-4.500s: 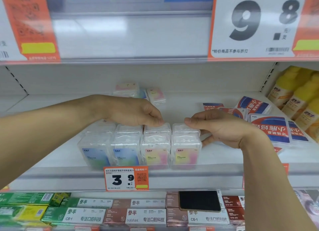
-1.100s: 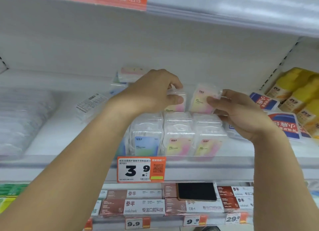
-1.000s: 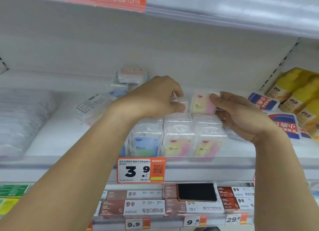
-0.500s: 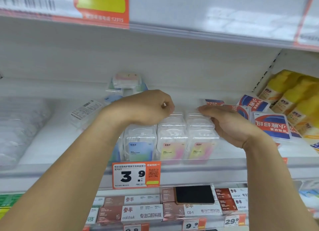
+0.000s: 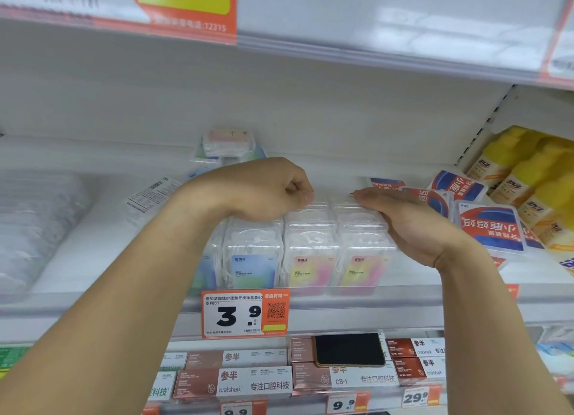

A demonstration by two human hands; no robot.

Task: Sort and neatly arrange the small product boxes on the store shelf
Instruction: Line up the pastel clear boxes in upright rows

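Both hands have come down since a second ago: then each carried a small pink-labelled box above the row; now neither box is in hand, and both appear seated behind the front row.

Left hand [image 5: 264, 191]: fingers curled into a loose fist above the back of the row, knuckles up. I cannot see anything between the fingertips; it reads as closed on nothing, though the palm side is hidden.

Right hand [image 5: 407, 225]: flat, fingers straight and together, lying along the right flank and top edge of the rightmost clear plastic box with a pink-yellow label [image 5: 360, 253]. Pressing, not gripping.

Row on the white metal shelf [image 5: 77, 247]: three front boxes show plainly, namely the clear plastic box with a blue-green label [image 5: 253, 259], the middle clear plastic box with a pink-yellow label [image 5: 310, 256], and the rightmost. A further one at far left sits mostly behind my forearm. Second rank touches behind.

Loose stock: a small stack of clear boxes lying flat at the shelf back [image 5: 228, 143], well apart from the row, up and left of the left hand. Long faces lie flat, labels upward, so each needs standing upright before joining. Left hand is nearer; my judgement is it reaches next.

Red-and-blue flat packs [image 5: 490, 228] lie tumbled just beside the right hand. Orange price tag marked 3.9 [image 5: 245, 315] fronts the row.
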